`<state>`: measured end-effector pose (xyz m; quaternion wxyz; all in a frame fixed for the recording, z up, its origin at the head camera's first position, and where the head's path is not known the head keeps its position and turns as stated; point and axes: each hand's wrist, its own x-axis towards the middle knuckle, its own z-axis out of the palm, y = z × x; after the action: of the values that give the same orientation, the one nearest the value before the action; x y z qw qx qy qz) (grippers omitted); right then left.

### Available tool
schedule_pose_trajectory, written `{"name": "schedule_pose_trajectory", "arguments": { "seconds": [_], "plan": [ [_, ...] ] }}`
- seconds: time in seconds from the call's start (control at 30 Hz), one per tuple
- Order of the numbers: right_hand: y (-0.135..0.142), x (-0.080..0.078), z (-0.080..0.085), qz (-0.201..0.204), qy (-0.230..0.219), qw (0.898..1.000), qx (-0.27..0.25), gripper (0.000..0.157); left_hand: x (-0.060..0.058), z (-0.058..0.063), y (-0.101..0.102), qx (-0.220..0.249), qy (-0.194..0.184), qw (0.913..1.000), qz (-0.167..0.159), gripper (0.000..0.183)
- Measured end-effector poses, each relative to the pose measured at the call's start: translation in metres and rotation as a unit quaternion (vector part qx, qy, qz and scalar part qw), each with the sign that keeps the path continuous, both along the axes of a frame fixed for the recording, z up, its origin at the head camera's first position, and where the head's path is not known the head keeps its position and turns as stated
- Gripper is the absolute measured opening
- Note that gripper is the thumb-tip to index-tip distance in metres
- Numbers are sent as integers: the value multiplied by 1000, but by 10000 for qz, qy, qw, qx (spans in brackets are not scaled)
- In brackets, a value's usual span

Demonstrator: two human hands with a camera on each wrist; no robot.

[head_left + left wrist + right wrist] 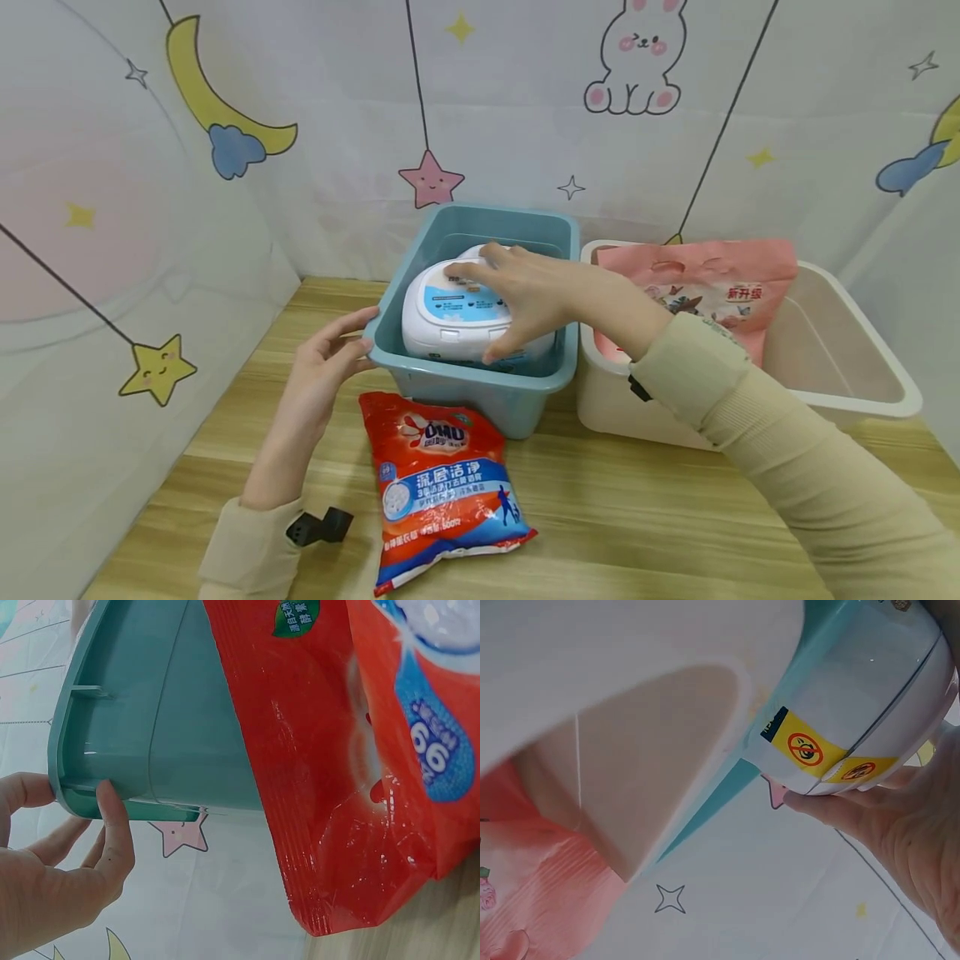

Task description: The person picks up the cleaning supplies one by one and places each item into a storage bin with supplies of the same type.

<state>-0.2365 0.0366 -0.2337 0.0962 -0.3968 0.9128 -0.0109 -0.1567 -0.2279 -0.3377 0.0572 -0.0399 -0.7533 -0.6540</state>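
Note:
A white lidded plastic tub point(461, 312) with a blue printed label sits inside the blue-green plastic bin point(525, 408). My right hand point(536, 292) spreads over the tub from the right and grips it, fingers over the top and thumb at the front side. In the right wrist view, the tub's side point(810, 746) bears a yellow warning strip. My left hand point(330, 354) holds the bin's left rim near the front corner, with the thumb against the wall in the left wrist view. Just in front of the bin, a red-and-blue bag of OMO washing powder point(446, 492) lies on the table.
Right of the bin stands a cream-white bin point(847, 333) holding a pink printed pouch point(750, 275) at its left end. All of this rests on a wood-grain table point(615, 508). A white cloth point(510, 125) with cartoon prints hangs behind and at the sides.

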Motion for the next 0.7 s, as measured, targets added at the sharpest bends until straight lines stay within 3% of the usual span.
{"name": "schedule_pose_trajectory", "arguments": {
  "seconds": [0.7],
  "plan": [
    [-7, -7, -3, -123, -87, 9988, 459, 101, 0, -1, -2, 48, -29, 10000, -18, 42]
  ]
}}
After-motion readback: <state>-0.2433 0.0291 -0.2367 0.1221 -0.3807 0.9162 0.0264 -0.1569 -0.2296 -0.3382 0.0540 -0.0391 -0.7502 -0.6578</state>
